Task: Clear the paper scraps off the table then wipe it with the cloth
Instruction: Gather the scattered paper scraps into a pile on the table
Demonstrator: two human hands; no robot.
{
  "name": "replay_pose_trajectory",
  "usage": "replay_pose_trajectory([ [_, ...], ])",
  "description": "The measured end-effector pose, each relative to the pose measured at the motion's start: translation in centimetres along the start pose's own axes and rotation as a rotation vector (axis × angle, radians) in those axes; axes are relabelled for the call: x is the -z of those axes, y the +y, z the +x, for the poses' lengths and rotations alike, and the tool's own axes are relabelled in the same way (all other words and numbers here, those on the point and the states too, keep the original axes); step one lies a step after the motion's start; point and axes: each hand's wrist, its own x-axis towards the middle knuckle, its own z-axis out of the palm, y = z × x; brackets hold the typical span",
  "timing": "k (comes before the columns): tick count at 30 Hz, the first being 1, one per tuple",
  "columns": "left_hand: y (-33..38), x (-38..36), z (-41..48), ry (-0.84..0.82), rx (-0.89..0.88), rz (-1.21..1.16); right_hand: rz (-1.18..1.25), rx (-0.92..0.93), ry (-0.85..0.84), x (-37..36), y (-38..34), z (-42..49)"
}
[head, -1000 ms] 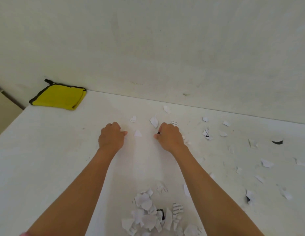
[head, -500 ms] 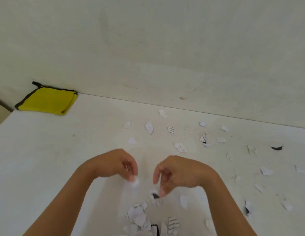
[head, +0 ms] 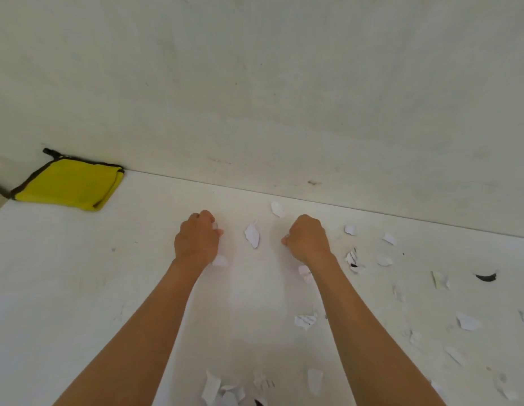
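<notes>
Left hand [head: 196, 241] and right hand [head: 307, 240] are seen knuckles-up, fingers curled under; anything pinched is hidden. Paper scraps [head: 252, 235] are strewn from 12 to 4 o'clock, a heap [head: 222, 391] at 6 cropped. The yellow cloth [head: 67, 186] is folded at 10.

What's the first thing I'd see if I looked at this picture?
Probably the bright yellow cloth, folded in the far left corner of the white table. Then two bare arms stretched out, left hand and right hand curled down on the tabletop, the left one seeming to pinch a white bit. Torn paper scraps lie between them and all over the right side.
</notes>
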Motion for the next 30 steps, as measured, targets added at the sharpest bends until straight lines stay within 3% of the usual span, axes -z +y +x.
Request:
replay_pose_trajectory([
  [4,-0.2,0.1,0.7,0.006,0.027,-0.021,0.155,0.024,-0.045,1.0,-0.7,0.9],
  [7,-0.4,0.2,0.8,0.035,-0.020,-0.039,0.338,0.070,0.015,2.1,-2.2,1.9],
  [16,-0.9,0.6,2.0,-0.050,-0.029,0.016,0.092,-0.073,0.068,0.5,-4.6,4.5],
  [19,-0.7,1.0,2.0,-0.048,-0.090,0.056,0.134,-0.036,0.028,0.8,-4.7,4.4],
  [25,-1.3,2.0,-1.5,-0.074,-0.343,-0.097,0.348,0.059,-0.104,1.2,-4.6,1.9],
  [28,-2.4,1.3,-3.9,-0.139,-0.393,0.033,0.308,0.077,-0.194,-0.1,-5.0,0.0],
  [30,-2.9,0.7,-4.7,-0.166,-0.358,0.045,0.247,0.069,-0.159,-1.2,-5.5,-0.9],
])
